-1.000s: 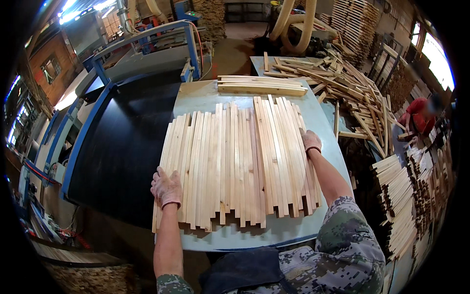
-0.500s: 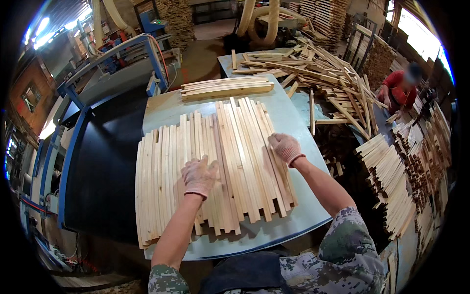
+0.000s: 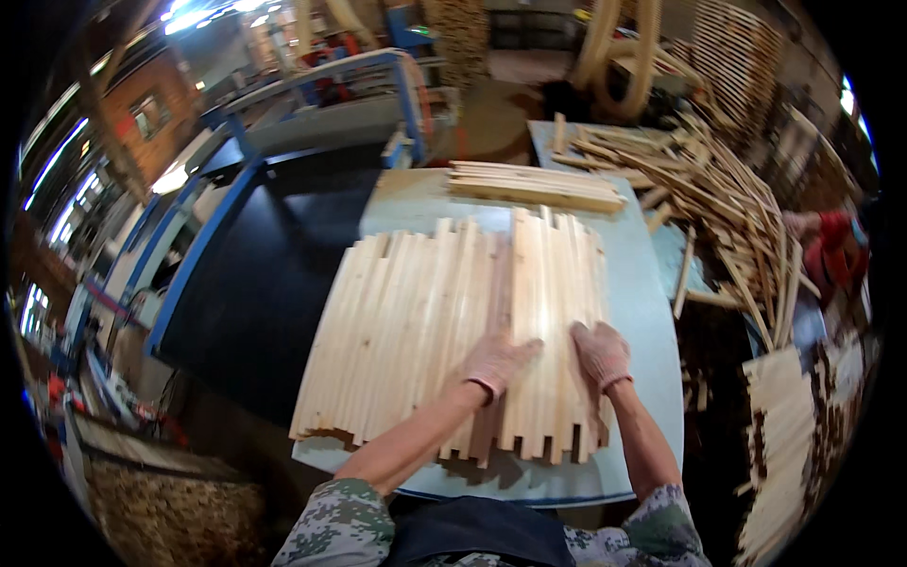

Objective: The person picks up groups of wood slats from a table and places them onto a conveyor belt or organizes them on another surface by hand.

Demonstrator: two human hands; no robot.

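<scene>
A row of pale wooden slats point(image 3: 416, 321) lies side by side on a light blue table point(image 3: 642, 312), their ends uneven. My left hand point(image 3: 496, 364), in a pinkish glove, rests flat on the slats near the middle of the row. My right hand point(image 3: 601, 353), also gloved, presses flat on the slats at the right end of the row. Neither hand grips a slat. A small stack of longer slats point(image 3: 534, 185) lies crosswise at the table's far edge.
A black conveyor belt in a blue frame point(image 3: 255, 274) runs along the left. A loose heap of wooden sticks point(image 3: 718, 198) fills the far right, and stacked sticks point(image 3: 794, 425) stand at the near right. Another person in red point(image 3: 831, 246) works at the right.
My left hand has moved from the left end of the row toward the middle. My right hand has come down to the near right part. The view has shifted.
</scene>
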